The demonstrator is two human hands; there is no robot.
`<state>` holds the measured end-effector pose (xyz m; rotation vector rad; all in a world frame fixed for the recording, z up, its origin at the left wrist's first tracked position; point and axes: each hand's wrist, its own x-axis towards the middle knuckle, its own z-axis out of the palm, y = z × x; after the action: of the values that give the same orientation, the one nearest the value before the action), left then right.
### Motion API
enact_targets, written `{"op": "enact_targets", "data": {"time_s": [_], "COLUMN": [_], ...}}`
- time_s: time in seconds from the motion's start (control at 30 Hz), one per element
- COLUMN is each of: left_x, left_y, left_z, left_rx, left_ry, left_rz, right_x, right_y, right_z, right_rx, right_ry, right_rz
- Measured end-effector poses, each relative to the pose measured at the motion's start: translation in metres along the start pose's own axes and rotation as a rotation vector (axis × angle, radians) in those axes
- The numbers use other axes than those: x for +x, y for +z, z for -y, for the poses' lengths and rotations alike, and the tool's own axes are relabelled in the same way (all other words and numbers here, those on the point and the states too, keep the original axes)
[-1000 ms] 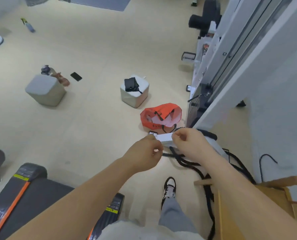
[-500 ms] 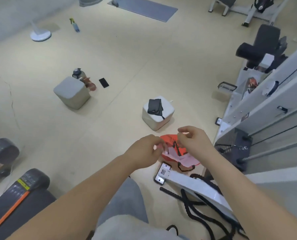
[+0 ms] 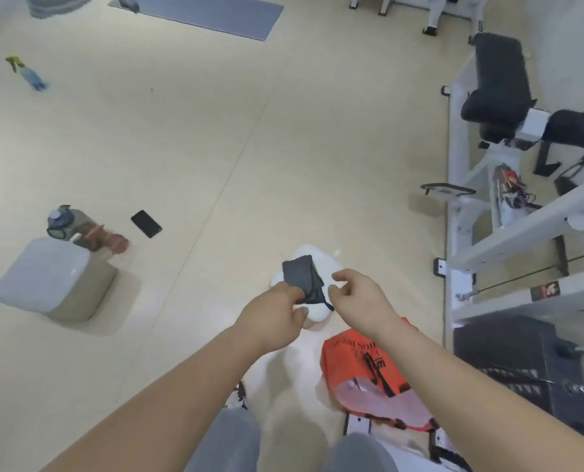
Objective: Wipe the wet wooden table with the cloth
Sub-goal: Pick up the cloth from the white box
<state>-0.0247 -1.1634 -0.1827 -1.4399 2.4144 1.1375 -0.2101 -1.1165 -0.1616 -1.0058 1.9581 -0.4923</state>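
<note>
A dark grey folded cloth point(image 3: 301, 274) with a strap lies on top of a white cube stool point(image 3: 329, 264) on the floor. My left hand point(image 3: 274, 318) is held well above the stool with its fingers pinched shut, and it covers the cloth's near corner from this angle. My right hand point(image 3: 358, 298) hovers just right of the cloth, thumb and forefinger curled and apart, holding nothing. The wooden table is out of view.
An orange bag point(image 3: 362, 361) lies on the floor near my feet. White gym machine frames point(image 3: 488, 240) and a black weight stack point(image 3: 522, 362) fill the right side. To the left stand a grey cube stool point(image 3: 52, 277), a bottle point(image 3: 60, 221) and a phone point(image 3: 146, 223).
The view has swung forward from the machine base and wooden furniture to the open floor. The white stool with the cloth now sits directly under my hands. My hands keep the same raised pose.
</note>
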Motion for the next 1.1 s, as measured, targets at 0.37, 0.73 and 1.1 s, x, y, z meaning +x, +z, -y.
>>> {"op": "enact_targets", "data": {"time_s": [0.37, 0.73, 1.1], "left_x": [0.232, 0.384, 0.311], "left_y": [0.149, 0.284, 0.204], "left_z": [0.151, 0.239, 0.118], "left_rx": [-0.206, -0.697, -0.979], "left_ry": [-0.149, -0.494, -0.362], "left_rz": [0.018, -0.309, 0.084], "right_x": [0.242, 0.365, 0.288], "right_y": [0.14, 0.234, 0.163], "right_z": [-0.163, -0.291, -0.237], "right_rx": [0.156, 0.125, 0.76], "right_ry": [0.177, 0.235, 0.375], "right_rz": [-0.083, -0.147, -0.066]}}
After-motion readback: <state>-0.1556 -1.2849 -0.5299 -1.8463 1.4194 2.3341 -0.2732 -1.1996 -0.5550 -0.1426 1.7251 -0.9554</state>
